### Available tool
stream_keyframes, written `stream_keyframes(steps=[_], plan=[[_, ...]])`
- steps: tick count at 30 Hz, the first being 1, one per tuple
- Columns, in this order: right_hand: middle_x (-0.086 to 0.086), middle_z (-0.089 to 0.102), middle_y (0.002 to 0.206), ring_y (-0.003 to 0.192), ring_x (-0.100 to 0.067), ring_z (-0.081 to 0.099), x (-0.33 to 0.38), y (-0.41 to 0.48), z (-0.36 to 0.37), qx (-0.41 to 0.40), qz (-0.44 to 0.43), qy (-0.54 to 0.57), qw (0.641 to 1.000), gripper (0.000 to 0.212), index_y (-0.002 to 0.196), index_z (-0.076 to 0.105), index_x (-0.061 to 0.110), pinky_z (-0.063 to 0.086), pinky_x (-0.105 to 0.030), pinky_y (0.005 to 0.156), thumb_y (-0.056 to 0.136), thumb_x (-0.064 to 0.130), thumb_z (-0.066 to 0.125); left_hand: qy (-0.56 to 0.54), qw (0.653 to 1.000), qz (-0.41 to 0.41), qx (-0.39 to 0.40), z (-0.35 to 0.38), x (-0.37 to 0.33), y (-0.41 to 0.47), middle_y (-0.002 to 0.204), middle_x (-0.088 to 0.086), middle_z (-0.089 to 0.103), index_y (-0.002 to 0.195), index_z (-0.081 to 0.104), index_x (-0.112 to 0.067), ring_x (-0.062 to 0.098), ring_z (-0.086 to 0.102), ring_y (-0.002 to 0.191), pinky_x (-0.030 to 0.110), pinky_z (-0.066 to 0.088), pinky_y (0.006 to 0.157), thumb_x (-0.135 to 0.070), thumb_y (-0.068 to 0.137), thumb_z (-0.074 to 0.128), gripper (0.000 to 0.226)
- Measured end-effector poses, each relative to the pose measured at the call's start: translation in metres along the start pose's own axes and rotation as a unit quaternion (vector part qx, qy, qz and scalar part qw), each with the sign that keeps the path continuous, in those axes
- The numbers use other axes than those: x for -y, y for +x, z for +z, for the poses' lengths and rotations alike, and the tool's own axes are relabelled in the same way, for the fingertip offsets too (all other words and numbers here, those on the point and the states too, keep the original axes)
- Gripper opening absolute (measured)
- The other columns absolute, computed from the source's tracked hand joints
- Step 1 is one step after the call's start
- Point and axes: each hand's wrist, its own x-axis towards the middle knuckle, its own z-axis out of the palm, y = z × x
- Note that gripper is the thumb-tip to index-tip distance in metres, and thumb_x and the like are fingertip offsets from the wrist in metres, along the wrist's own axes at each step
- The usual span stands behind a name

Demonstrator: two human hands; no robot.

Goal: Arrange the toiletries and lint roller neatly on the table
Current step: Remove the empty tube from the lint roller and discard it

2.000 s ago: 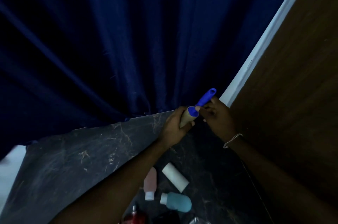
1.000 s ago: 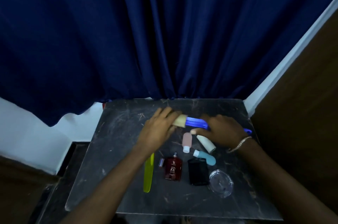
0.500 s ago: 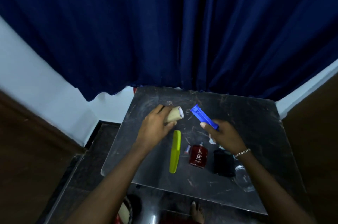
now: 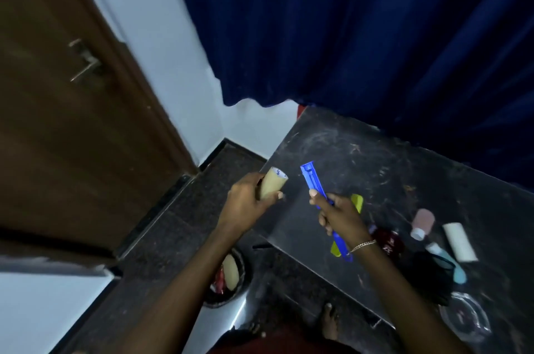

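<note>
At the centre of the frame, the left hand [image 4: 248, 200] is wrapped around a tan cardboard lint roll [image 4: 273, 186], held off the left edge of the dark marble bench [image 4: 361, 157]. Just to its right, apart from the roll, the right hand [image 4: 341, 216] grips the blue lint roller handle [image 4: 313, 184], which points toward the upper left. A yellow comb [image 4: 357, 202] lies partly under that hand. Toward the lower right of the bench lie a pink bottle [image 4: 422, 222], a white tube [image 4: 460, 242], a light blue bottle [image 4: 450, 265] and a dark red perfume bottle [image 4: 388, 241].
</note>
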Motion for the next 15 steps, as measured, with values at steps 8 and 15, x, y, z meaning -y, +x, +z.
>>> stream_keyframes(steps=[8,15], plan=[[-0.001,0.052,0.047,0.034,-0.012,0.039,0.005,0.013,0.111,0.106,0.009,-0.034,0.994,0.054,0.086,0.072,0.015,0.035,-0.021,0.036,0.078,0.068,0.066,0.008,0.994,-0.092,-0.051,-0.054,0.087,-0.052,0.103,-0.006,0.069,0.116,0.067,-0.022,0.013,0.064,0.091,0.034,0.051,0.075,-0.056,0.083,0.077,0.048],[-0.003,0.054,0.052,0.036,-0.012,0.040,-0.018,0.017,0.192,0.191,0.025,-0.081,0.978,0.040,0.100,0.071,0.025,0.035,-0.023,0.037,0.082,0.061,0.065,-0.017,0.980,-0.188,-0.066,-0.077,0.158,-0.102,0.107,-0.001,0.070,0.119,0.067,-0.019,0.018,0.066,0.095,0.037,0.055,0.080,-0.051,0.084,0.079,0.049]])
